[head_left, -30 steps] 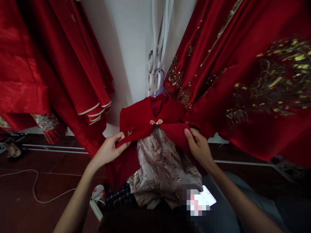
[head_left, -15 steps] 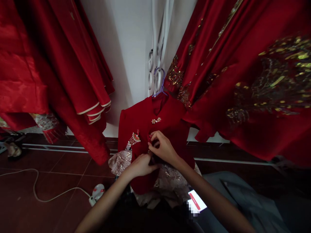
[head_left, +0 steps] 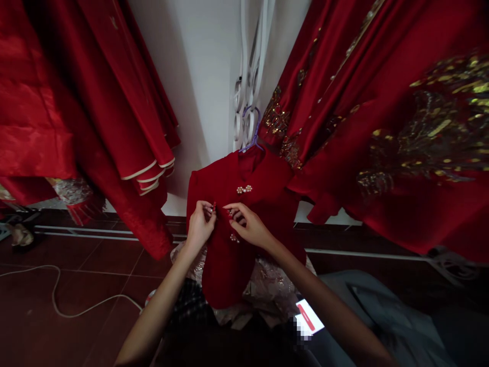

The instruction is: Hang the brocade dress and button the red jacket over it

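A red garment [head_left: 267,204] hangs in front of me on a purple hanger [head_left: 255,140]. Pearly flower-shaped fasteners [head_left: 244,189] sit below its neckline, and a similar one [head_left: 234,238] sits lower on the front. At the garment's left side, my left hand [head_left: 200,223] is closed, its fingertips pinching the red end of a beaded ornament [head_left: 214,206]; the fingers hide the rest of it. My right hand [head_left: 248,224] hovers at the middle of the front, just above the lower fastener, thumb and forefinger apart and the other fingers curled.
White scrolled metalwork [head_left: 248,76] stands against the wall behind the hanger. Red garments [head_left: 126,112] hang at left, and sequinned red ones [head_left: 412,127] at right. Shiny pale fabric [head_left: 267,280] lies below the garment. A lit screen [head_left: 309,316] glows at lower right. A white cable [head_left: 57,295] crosses the tiled floor.
My left hand has moved up and left from the garment's lower middle to the beaded ornament and pinched it. My right hand has shifted slightly left and down, uncovering the lower fastener.
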A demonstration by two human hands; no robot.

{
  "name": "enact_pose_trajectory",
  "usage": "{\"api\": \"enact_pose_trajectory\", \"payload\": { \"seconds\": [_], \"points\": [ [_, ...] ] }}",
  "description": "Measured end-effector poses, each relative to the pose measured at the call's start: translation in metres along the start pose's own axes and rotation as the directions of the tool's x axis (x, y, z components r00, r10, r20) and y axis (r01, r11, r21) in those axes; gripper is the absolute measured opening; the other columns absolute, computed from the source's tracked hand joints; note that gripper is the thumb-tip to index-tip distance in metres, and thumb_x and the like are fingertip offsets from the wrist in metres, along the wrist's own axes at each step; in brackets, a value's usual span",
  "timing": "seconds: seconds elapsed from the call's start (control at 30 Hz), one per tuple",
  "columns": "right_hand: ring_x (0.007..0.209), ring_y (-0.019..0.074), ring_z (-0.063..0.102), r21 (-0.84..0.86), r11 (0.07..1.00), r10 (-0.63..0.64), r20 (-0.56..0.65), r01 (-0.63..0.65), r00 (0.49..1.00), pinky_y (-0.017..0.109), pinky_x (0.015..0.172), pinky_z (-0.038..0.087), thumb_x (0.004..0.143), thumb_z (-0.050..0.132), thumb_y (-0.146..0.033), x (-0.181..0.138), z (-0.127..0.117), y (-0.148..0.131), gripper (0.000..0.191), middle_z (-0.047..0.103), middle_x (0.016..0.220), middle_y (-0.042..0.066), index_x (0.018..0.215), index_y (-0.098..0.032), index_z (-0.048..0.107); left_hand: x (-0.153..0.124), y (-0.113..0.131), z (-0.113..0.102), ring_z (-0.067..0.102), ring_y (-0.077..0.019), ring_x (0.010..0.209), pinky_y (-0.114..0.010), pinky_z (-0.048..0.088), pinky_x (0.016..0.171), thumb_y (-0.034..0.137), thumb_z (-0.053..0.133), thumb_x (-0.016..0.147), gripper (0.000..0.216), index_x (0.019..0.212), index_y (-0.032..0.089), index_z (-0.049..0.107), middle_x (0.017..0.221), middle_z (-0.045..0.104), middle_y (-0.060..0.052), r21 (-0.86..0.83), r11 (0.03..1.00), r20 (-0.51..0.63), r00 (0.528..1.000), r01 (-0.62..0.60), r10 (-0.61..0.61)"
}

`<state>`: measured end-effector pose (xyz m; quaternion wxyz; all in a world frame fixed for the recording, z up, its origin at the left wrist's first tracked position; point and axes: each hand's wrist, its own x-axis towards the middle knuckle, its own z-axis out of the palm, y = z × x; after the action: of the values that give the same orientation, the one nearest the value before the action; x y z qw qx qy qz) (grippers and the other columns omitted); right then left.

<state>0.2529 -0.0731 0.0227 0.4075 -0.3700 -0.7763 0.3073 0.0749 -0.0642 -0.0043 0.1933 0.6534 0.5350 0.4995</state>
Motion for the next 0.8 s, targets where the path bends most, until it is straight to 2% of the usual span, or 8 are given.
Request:
{"api": "enact_pose_trajectory", "payload": {
  "seconds": [0.13, 0.3, 0.4, 0.63, 0.8],
  "points": [
    [0.08, 0.0122, 0.056, 0.005, 1.0, 0.021, -0.011, -0.021, 1.0, 0.023, 0.063, 0.05, 0.082, 0.052, -0.027, 0.002, 0.005, 0.002, 0.028, 0.055, 0.098, 0.006, 0.11, -0.022, 0.054, -0.003, 0.004, -0.002, 0.06, -0.0105, 0.077, -0.024, 0.048, 0.074, 0.023, 0.051, 0.08, 0.013, 0.092, 0.017, 0.053, 0.085, 0.061, -0.002, -0.064, 0.997, 0.007, 0.999, -0.033, 0.034],
    [0.075, 0.0106, 0.057, -0.059, 0.998, 0.008, -0.085, -0.013, 0.996, 0.023, 0.062, 0.051, 0.084, 0.051, -0.026, 0.005, 0.015, 0.007, 0.021, 0.053, 0.1, 0.006, 0.104, -0.021, 0.057, -0.007, 0.007, 0.001, 0.062, -0.0117, 0.08, -0.025, 0.051, 0.074, 0.025, 0.057, 0.077, 0.024, 0.099, 0.015, 0.06, 0.087, 0.065, -0.004, -0.304, 0.952, 0.081, 0.997, 0.037, -0.013],
    [0.071, 0.0098, 0.056, -0.107, 0.994, 0.003, -0.161, -0.02, 0.987, 0.024, 0.062, 0.051, 0.083, 0.053, -0.026, 0.008, 0.02, 0.009, 0.019, 0.051, 0.098, 0.006, 0.1, -0.021, 0.061, -0.009, 0.01, 0.003, 0.064, -0.0126, 0.082, -0.026, 0.052, 0.077, 0.028, 0.06, 0.076, 0.029, 0.102, 0.014, 0.062, 0.091, 0.067, -0.006, -0.362, 0.931, 0.079, 0.996, 0.054, -0.027],
    [0.069, 0.0109, 0.057, -0.081, 0.996, 0.023, -0.271, -0.046, 0.962, 0.023, 0.057, 0.05, 0.08, 0.057, -0.024, 0.013, 0.028, 0.011, 0.019, 0.057, 0.094, 0.005, 0.098, -0.02, 0.061, -0.011, 0.012, -0.004, 0.065, -0.0155, 0.089, -0.029, 0.052, 0.083, 0.033, 0.057, 0.081, 0.028, 0.103, 0.02, 0.067, 0.101, 0.069, -0.005, -0.154, 0.988, 0.013, 1.0, -0.013, 0.015],
    [0.077, 0.0119, 0.06, 0.056, 0.998, 0.044, -0.246, -0.032, 0.968, 0.023, 0.061, 0.054, 0.083, 0.052, -0.024, 0.012, 0.028, 0.014, 0.016, 0.059, 0.096, 0.005, 0.097, -0.021, 0.06, -0.009, 0.01, -0.002, 0.066, -0.0146, 0.083, -0.027, 0.053, 0.077, 0.033, 0.057, 0.081, 0.026, 0.102, 0.02, 0.068, 0.097, 0.069, -0.005, -0.115, 0.992, 0.01, 0.998, -0.055, 0.056]
  ]
}}
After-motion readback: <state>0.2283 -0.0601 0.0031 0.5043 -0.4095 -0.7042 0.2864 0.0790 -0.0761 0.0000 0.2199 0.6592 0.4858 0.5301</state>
